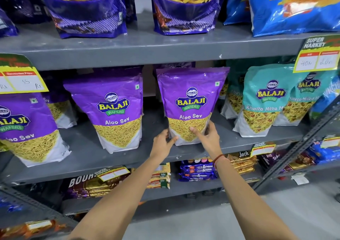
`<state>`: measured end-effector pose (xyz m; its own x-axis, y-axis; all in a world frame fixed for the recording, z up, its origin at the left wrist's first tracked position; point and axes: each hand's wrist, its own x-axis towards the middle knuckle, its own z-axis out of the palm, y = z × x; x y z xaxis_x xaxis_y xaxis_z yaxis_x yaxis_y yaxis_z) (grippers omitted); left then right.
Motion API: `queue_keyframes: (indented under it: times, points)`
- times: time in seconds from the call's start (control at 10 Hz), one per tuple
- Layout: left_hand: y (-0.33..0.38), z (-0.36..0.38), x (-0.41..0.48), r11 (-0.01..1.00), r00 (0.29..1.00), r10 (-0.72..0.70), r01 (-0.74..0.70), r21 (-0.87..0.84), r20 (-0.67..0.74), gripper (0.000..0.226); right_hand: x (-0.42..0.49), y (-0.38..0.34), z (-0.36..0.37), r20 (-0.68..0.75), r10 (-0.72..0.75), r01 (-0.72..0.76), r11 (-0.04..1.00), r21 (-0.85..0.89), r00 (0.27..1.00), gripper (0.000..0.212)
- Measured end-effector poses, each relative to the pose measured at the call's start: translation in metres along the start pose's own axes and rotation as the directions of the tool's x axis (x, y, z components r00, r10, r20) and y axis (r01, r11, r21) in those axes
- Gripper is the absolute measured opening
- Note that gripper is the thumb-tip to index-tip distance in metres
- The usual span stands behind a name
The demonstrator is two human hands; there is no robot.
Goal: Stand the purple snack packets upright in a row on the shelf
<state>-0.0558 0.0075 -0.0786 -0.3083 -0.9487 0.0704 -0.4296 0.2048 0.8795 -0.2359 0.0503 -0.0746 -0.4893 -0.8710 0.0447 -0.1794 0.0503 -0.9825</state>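
Observation:
Three purple Aloo Sev packets stand in a row on the grey middle shelf. The right-hand packet stands upright, and both my hands grip its base. My left hand holds the lower left corner. My right hand holds the lower right side with the thumb on the front. A second packet stands upright to the left. The third packet at the far left leans and is partly cut off. More purple packets show behind them.
Teal Khatta Mitha packets stand close to the right. The upper shelf holds larger purple bags and blue bags. Price tags hang from the shelf edges. Biscuit packs fill the lower shelf.

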Motion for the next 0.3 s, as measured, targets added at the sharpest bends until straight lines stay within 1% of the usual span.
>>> queue_keyframes:
  times: [0.1,0.2,0.3]
  points:
    - [0.007,-0.005,-0.003,0.999,1.0,-0.023,0.022,0.027,0.022,0.039,-0.006,-0.006,-0.001,-0.008,0.0,0.0,0.999,-0.039,1.0,0.067]
    - [0.007,-0.009,-0.006,0.994,1.0,0.017,-0.019,0.107,0.022,0.042,-0.016,-0.004,-0.001,-0.046,-0.024,0.023,0.999,-0.031,0.999,0.06]
    - [0.015,-0.023,-0.017,0.976,0.996,0.084,-0.081,0.204,-0.007,0.047,-0.04,-0.006,0.005,-0.168,-0.095,0.086,0.994,-0.062,0.981,0.057]
